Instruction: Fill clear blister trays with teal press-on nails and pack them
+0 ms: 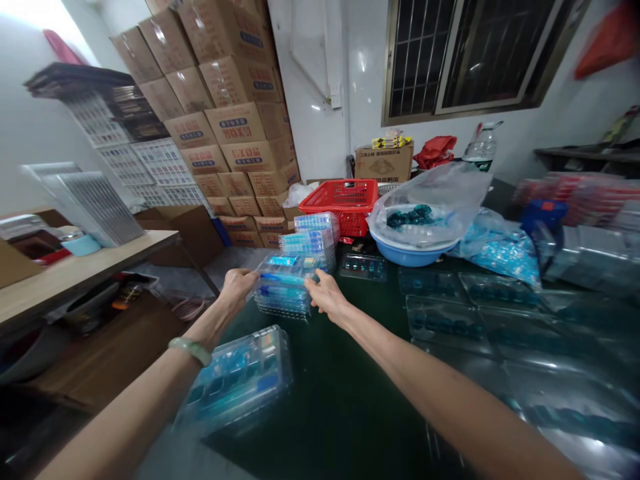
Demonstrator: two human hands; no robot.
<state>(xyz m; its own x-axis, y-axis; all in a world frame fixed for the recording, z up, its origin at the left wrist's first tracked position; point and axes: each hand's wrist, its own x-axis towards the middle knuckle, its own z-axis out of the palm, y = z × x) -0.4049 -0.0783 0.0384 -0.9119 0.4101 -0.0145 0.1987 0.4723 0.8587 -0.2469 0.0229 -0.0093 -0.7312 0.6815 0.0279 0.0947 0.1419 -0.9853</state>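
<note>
Head view: left hand (238,287) and right hand (327,295) pinch opposite ends of a clear plastic tray (286,265) at the near stack (283,297); fingertips partly hidden. Tray contents blurred, blue. Nearer blister pack (240,377) smeared, partly behind left forearm.

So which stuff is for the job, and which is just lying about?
Probably for the job:
clear plastic packs with blue contents, between left hand and right hand
clear plastic trays in rows
round blue basin holding teal pieces

Probably just lying about:
red plastic basket
clear plastic bottle
crumpled red bag
</note>
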